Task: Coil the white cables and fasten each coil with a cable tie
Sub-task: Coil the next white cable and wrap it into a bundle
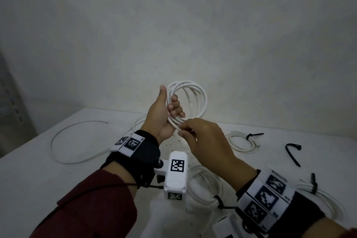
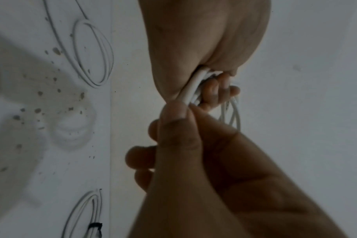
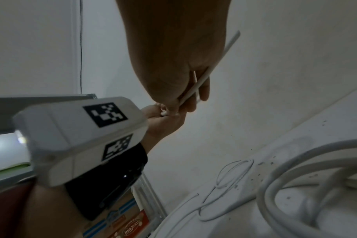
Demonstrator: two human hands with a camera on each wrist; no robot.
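Far on your left a loose white cable lies in a big open curve on the white table. Its thin end points at the wall.

Next comes your left hand. It is up in the air above the table. Its fingers are curled tight round one side of the white coil, and the thumb sticks up beside it. The round loops stand up past your hand, in front of the wall. The part inside your fist is hidden.

Your right hand is just below the left one and touches it. Its fingertips pinch the white cable at the bottom of the coil. In the right wrist view a short straight piece of cable pokes out past your fingers. From the head view you cannot see it; the back of your hand covers it.

Further right, a small tied coil lies flat with a black cable tie on it. A loose black tie lies bent beside it. Near the bottom, two more coils are partly hidden behind your right wrist band, so their ties are hard to make out.
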